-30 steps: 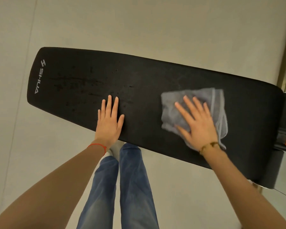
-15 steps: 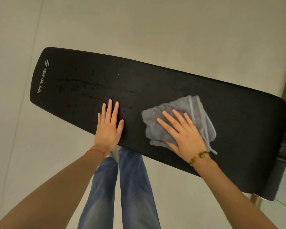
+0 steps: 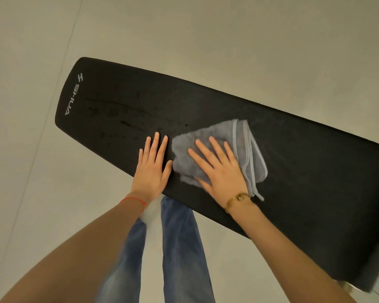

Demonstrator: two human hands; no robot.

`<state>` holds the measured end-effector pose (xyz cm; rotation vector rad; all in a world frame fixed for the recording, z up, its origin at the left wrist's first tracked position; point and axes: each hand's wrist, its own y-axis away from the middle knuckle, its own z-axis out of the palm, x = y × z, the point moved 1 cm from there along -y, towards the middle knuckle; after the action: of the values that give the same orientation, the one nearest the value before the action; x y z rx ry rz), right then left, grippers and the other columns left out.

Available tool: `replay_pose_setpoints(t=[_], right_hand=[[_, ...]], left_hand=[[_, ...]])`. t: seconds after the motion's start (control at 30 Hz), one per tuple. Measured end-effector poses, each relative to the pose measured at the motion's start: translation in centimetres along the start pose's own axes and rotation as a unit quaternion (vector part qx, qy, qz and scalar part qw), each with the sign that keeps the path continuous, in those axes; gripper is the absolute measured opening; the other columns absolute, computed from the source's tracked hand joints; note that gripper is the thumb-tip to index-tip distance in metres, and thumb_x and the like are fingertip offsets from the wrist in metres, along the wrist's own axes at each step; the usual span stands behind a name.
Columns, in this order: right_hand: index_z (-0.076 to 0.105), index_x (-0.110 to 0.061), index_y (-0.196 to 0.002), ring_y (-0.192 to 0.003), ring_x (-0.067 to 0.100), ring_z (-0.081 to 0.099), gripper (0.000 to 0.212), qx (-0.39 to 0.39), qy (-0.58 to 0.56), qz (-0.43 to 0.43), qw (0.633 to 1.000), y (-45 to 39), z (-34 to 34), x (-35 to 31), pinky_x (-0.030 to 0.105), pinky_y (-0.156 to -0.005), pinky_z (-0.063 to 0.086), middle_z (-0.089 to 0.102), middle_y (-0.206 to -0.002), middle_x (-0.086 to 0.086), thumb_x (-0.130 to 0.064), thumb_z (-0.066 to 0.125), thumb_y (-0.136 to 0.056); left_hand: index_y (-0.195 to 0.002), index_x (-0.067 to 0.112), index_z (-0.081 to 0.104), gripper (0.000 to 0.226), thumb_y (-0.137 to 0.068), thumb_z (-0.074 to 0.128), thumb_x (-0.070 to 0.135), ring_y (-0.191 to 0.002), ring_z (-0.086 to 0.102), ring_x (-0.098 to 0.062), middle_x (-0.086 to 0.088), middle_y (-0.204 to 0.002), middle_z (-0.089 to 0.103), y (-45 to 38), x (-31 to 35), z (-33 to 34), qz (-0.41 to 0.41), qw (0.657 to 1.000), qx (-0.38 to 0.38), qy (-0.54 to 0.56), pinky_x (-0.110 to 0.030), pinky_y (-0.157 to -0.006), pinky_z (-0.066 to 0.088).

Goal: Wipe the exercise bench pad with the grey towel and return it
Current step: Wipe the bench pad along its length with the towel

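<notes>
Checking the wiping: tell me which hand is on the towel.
The right hand, the one with the gold bracelet, presses flat on the grey towel. The left hand, with the red string, rests on the bare pad.

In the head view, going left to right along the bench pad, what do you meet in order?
SHUA logo → dark wet streaks → left hand flat on the bench pad → grey towel under the flat right hand → bare stretch of pad to the frame's right edge.
</notes>
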<state>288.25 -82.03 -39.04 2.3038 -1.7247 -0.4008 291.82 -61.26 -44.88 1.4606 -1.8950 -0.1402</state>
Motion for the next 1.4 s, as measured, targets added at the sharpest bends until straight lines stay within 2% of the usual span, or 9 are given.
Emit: replay_pose_setpoints(t=[0.07,0.13,0.3,0.43,0.73,0.87,1.13,1.27,1.4], right_hand=[[0.027,-0.026,-0.151,-0.146,0.028,0.019,0.078,-0.017,0.006,-0.029,0.999,2.4,-0.2,0.4,0.046,-0.120,0.003,0.024,-0.159,0.002,-0.050,0.059,-0.084],[0.029,-0.026,-0.150,-0.146,0.029,0.021,0.076,-0.010,0.012,-0.012,1.000,2.1,-0.9,2.5,0.045,-0.120,0.004,0.025,-0.158,0.002,-0.048,0.059,-0.084],[0.026,-0.027,-0.151,-0.147,0.031,0.017,0.065,0.040,-0.012,0.154,0.987,-6.2,-2.0,5.1,0.045,-0.120,0.002,0.024,-0.159,0.002,-0.050,0.044,-0.093],[0.025,-0.028,-0.151,-0.148,0.032,0.011,0.063,0.060,-0.029,0.218,0.974,-10.0,-1.4,2.5,0.048,-0.120,-0.001,0.022,-0.159,0.003,-0.051,0.040,-0.094],[0.021,-0.028,-0.152,-0.148,0.031,0.011,0.070,0.005,0.013,0.130,0.991,0.7,2.3,-7.7,0.047,-0.120,0.002,0.021,-0.160,0.003,-0.051,0.048,-0.092],[0.021,-0.030,-0.152,-0.148,0.029,0.012,0.069,0.003,0.021,0.139,0.990,0.0,1.8,-5.7,0.046,-0.120,0.003,0.021,-0.160,0.001,-0.050,0.050,-0.092],[0.029,-0.028,-0.150,-0.146,0.031,0.018,0.062,0.087,0.007,0.216,0.972,-12.0,0.4,-1.1,0.047,-0.120,0.003,0.027,-0.158,0.003,-0.054,0.037,-0.094],[0.027,-0.029,-0.151,-0.147,0.030,0.016,0.063,0.083,0.014,0.148,0.985,-7.1,1.9,-4.8,0.048,-0.120,0.005,0.026,-0.158,0.002,-0.055,0.039,-0.094],[0.022,-0.033,-0.151,-0.148,0.025,0.014,0.065,0.045,0.026,0.124,0.991,-2.7,2.5,-7.0,0.045,-0.121,0.003,0.023,-0.159,-0.003,-0.059,0.037,-0.093]], left_hand=[[-0.155,0.030,-0.005,0.062,-0.104,0.025,0.046,-0.150,-0.017,-0.016,0.008,-0.163,-0.014,-0.1,-0.2,-0.2,0.000,1.000,-0.009,0.006,-0.041,-0.122,-0.005],[-0.155,0.031,-0.005,0.061,-0.104,0.024,0.044,-0.150,-0.016,-0.017,0.007,-0.163,-0.014,-0.1,-0.4,-0.4,0.006,1.000,-0.012,0.004,-0.042,-0.123,-0.002],[-0.155,0.032,-0.003,0.058,-0.105,0.024,0.041,-0.151,-0.012,-0.017,0.007,-0.164,-0.009,-0.1,-1.2,-0.8,0.031,0.999,-0.005,0.009,-0.042,-0.124,0.004],[-0.156,0.029,0.001,0.058,-0.105,0.027,0.038,-0.151,-0.009,-0.018,0.005,-0.164,-0.005,0.0,-1.6,-1.2,0.051,0.998,-0.004,0.023,-0.040,-0.124,0.005],[-0.156,0.028,0.005,0.057,-0.105,0.029,0.033,-0.152,-0.002,-0.020,0.003,-0.165,-0.001,0.0,-7.2,-2.5,0.140,0.989,-0.027,-0.035,-0.042,-0.124,0.008],[-0.156,0.028,0.003,0.057,-0.105,0.027,0.033,-0.152,-0.002,-0.021,0.004,-0.164,-0.001,-0.4,-8.1,-2.5,0.158,0.985,-0.013,-0.067,-0.042,-0.124,0.008],[-0.156,0.024,0.005,0.057,-0.105,0.026,0.035,-0.152,-0.002,-0.016,0.004,-0.165,0.001,-3.0,-8.7,-2.0,0.173,0.982,0.053,-0.056,-0.041,-0.124,0.007],[-0.156,0.021,0.011,0.056,-0.104,0.028,0.035,-0.152,-0.001,-0.015,0.002,-0.165,0.006,-5.5,-9.3,-2.2,0.156,0.983,0.099,-0.006,-0.039,-0.124,0.004],[-0.156,0.021,0.014,0.056,-0.104,0.031,0.035,-0.152,0.003,-0.015,0.001,-0.164,0.010,-6.4,-10.4,-1.9,0.190,0.975,0.116,0.002,-0.042,-0.124,0.008]])
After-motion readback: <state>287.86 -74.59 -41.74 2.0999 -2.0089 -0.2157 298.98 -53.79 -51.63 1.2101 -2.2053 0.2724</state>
